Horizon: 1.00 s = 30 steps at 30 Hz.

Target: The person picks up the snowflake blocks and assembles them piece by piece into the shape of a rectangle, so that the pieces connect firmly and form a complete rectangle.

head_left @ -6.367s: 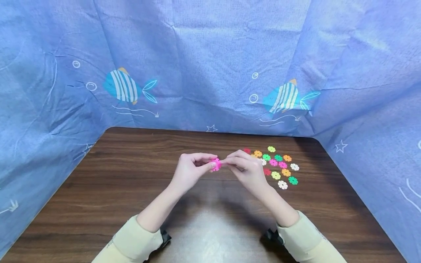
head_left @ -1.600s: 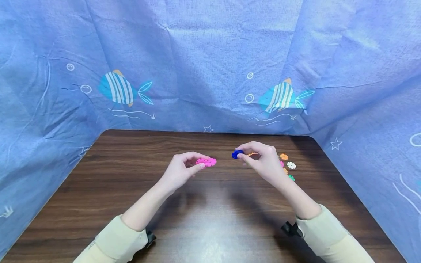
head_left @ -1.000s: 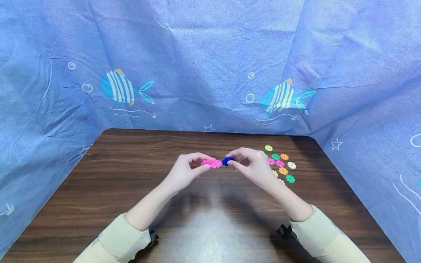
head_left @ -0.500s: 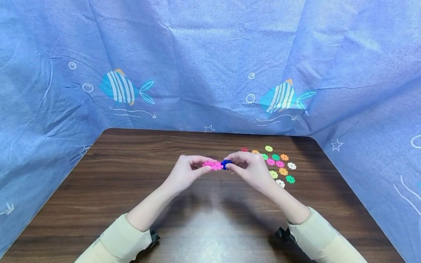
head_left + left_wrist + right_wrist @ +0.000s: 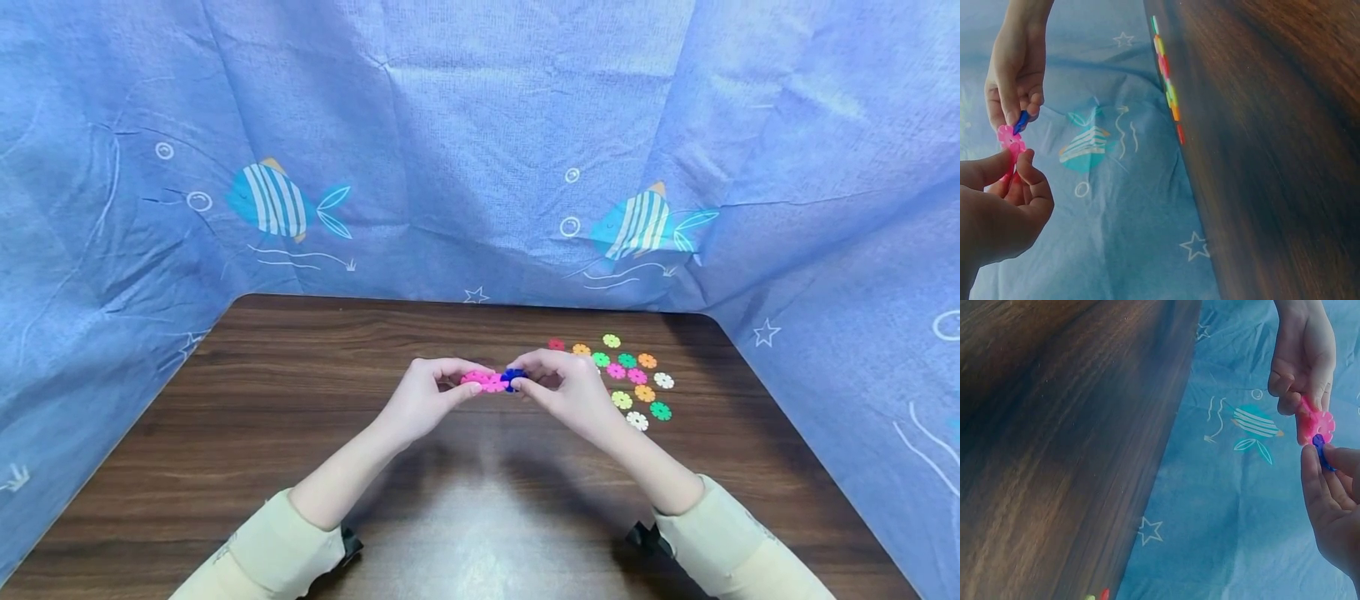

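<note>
Above the table, my left hand (image 5: pixel 418 398) pinches a pair of joined pink flower-shaped plastic discs (image 5: pixel 492 383) between thumb and fingers. My right hand (image 5: pixel 579 393) pinches a dark blue disc (image 5: pixel 513 376) of the same kind. Edge to edge, the blue disc meets the right-hand pink one. Seen from the left wrist, the blue disc (image 5: pixel 1020 122) stands at an angle to the pink disc (image 5: pixel 1011 141). Fingertips hide part of each piece, so how deep the slots engage cannot be told.
Several loose flower discs in green, orange, yellow, white, red and pink, among them a green disc (image 5: pixel 661 411), lie flat on the brown wooden table (image 5: pixel 300 433), right of my right hand. A blue fish-print cloth (image 5: pixel 480 150) hangs behind and beside the table.
Earlier, both hands worked at pink discs. Since then my right hand has brought a blue disc leftward from the right, and it now touches the pink pair. The left hand barely moves.
</note>
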Available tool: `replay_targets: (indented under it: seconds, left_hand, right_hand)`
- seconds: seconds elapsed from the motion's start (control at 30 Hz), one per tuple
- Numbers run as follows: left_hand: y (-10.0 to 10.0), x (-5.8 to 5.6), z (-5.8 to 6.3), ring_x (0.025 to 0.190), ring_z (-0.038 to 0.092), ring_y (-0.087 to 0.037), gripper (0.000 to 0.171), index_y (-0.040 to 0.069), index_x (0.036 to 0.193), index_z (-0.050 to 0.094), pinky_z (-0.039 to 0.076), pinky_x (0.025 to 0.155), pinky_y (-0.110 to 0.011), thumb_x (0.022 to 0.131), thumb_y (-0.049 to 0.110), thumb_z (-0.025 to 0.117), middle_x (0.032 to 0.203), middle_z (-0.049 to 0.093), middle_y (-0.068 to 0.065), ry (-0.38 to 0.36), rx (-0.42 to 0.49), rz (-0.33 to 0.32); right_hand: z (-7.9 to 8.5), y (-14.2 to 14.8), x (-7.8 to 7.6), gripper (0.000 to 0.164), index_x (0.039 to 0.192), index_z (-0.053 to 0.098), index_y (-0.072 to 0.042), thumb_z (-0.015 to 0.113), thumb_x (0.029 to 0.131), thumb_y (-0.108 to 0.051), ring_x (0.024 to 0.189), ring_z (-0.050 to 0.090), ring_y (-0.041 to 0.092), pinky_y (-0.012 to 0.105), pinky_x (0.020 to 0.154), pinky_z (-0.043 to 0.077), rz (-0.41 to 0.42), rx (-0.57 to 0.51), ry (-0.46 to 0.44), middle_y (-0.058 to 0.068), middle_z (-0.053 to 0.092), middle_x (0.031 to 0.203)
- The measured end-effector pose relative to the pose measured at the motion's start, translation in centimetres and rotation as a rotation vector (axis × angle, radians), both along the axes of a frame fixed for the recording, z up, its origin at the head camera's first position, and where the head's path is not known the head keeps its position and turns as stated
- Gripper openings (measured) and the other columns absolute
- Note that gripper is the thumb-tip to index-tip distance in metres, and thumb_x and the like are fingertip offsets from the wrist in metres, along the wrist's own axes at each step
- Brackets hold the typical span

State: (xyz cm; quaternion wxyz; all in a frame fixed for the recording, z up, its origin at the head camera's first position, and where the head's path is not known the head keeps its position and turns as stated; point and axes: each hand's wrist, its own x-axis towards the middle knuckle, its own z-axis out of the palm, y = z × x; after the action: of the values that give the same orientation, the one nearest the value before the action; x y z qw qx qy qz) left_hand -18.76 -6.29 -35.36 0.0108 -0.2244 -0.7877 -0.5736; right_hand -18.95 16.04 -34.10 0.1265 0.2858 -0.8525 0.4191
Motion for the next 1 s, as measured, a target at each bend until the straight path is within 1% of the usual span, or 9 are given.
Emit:
replay_targets:
  seconds: [0.2, 0.3, 0.37, 0.53, 0.73, 0.77, 0.87, 0.93, 1.0]
  left_hand:
    - [-0.3, 0.1, 0.2, 0.066, 0.059, -0.013, 0.019, 0.013, 0.104, 0.073, 0.053, 0.056, -0.028, 0.086, 0.012, 0.069, 0.094, 0.072, -0.004, -0.057, 0.019, 0.011]
    - [-0.5, 0.1, 0.3, 0.068, 0.06, -0.013, 0.018, 0.013, 0.104, 0.073, 0.055, 0.059, -0.03, 0.087, 0.013, 0.069, 0.094, 0.072, -0.005, -0.088, 0.032, 0.014]
    - [-0.7, 0.1, 0.3, 0.07, 0.061, -0.013, 0.018, 0.012, 0.104, 0.072, 0.055, 0.059, -0.031, 0.087, 0.013, 0.068, 0.093, 0.072, -0.006, -0.095, 0.037, 0.015]
    - [-1.1, 0.1, 0.3, 0.071, 0.061, -0.013, 0.019, 0.012, 0.105, 0.072, 0.055, 0.059, -0.031, 0.087, 0.012, 0.068, 0.093, 0.072, -0.006, -0.095, 0.036, 0.021]
    - [-1.8, 0.0, 0.3, 0.071, 0.06, -0.015, 0.019, 0.012, 0.106, 0.072, 0.055, 0.06, -0.03, 0.087, 0.012, 0.068, 0.093, 0.071, -0.01, -0.106, 0.022, 0.036]
    - [-1.9, 0.0, 0.3, 0.071, 0.06, -0.015, 0.02, 0.012, 0.106, 0.072, 0.055, 0.06, -0.03, 0.087, 0.013, 0.068, 0.094, 0.071, -0.011, -0.108, 0.02, 0.038]
    - [-2.2, -0.1, 0.2, 0.071, 0.06, -0.015, 0.02, 0.013, 0.107, 0.072, 0.054, 0.06, -0.029, 0.087, 0.013, 0.068, 0.095, 0.071, -0.011, -0.115, 0.015, 0.044]
    - [-2.4, -0.2, 0.1, 0.072, 0.061, -0.015, 0.021, 0.013, 0.107, 0.071, 0.054, 0.061, -0.029, 0.087, 0.013, 0.069, 0.095, 0.071, -0.01, -0.119, 0.009, 0.048]
    - [-2.5, -0.2, 0.2, 0.073, 0.061, -0.015, 0.021, 0.013, 0.107, 0.071, 0.055, 0.061, -0.03, 0.087, 0.013, 0.068, 0.095, 0.071, -0.01, -0.125, 0.006, 0.052]
  right_hand:
    - [0.3, 0.6, -0.1, 0.029, 0.107, 0.068, -0.014, 0.076, 0.08, -0.013, 0.073, 0.066, 0.004, 0.023, 0.063, 0.054, 0.025, 0.003, 0.061, -0.002, 0.072, 0.091]
    - [0.5, 1.2, -0.3, 0.031, 0.109, 0.067, -0.015, 0.076, 0.079, -0.013, 0.076, 0.066, 0.005, 0.024, 0.064, 0.055, 0.055, -0.013, 0.093, 0.0, 0.072, 0.096]
    - [0.7, 1.7, -0.5, 0.031, 0.109, 0.068, -0.017, 0.076, 0.079, -0.014, 0.078, 0.066, 0.005, 0.024, 0.064, 0.055, 0.068, -0.012, 0.11, -0.002, 0.071, 0.094]
    - [0.6, 3.3, -1.3, 0.033, 0.109, 0.068, -0.017, 0.078, 0.077, -0.013, 0.08, 0.062, 0.005, 0.025, 0.068, 0.054, 0.063, 0.04, 0.166, -0.007, 0.069, 0.093]
    - [0.0, 5.6, -2.4, 0.038, 0.11, 0.068, -0.018, 0.079, 0.075, -0.012, 0.088, 0.064, 0.011, 0.026, 0.075, 0.052, 0.035, 0.141, 0.249, -0.005, 0.069, 0.101]
    - [-0.2, 5.9, -2.6, 0.038, 0.111, 0.068, -0.018, 0.079, 0.075, -0.012, 0.089, 0.064, 0.012, 0.025, 0.075, 0.051, 0.035, 0.155, 0.251, -0.005, 0.069, 0.102]
    - [-0.8, 7.1, -3.2, 0.038, 0.111, 0.068, -0.018, 0.079, 0.075, -0.012, 0.091, 0.061, 0.012, 0.022, 0.065, 0.049, 0.032, 0.187, 0.243, -0.004, 0.069, 0.104]
    - [-1.2, 7.8, -3.5, 0.037, 0.111, 0.068, -0.018, 0.079, 0.076, -0.014, 0.092, 0.059, 0.009, 0.02, 0.063, 0.047, 0.018, 0.207, 0.225, -0.004, 0.069, 0.104]
    - [-1.7, 8.4, -3.9, 0.036, 0.11, 0.069, -0.018, 0.079, 0.075, -0.015, 0.092, 0.058, 0.007, 0.023, 0.064, 0.048, -0.001, 0.22, 0.212, -0.004, 0.069, 0.102]
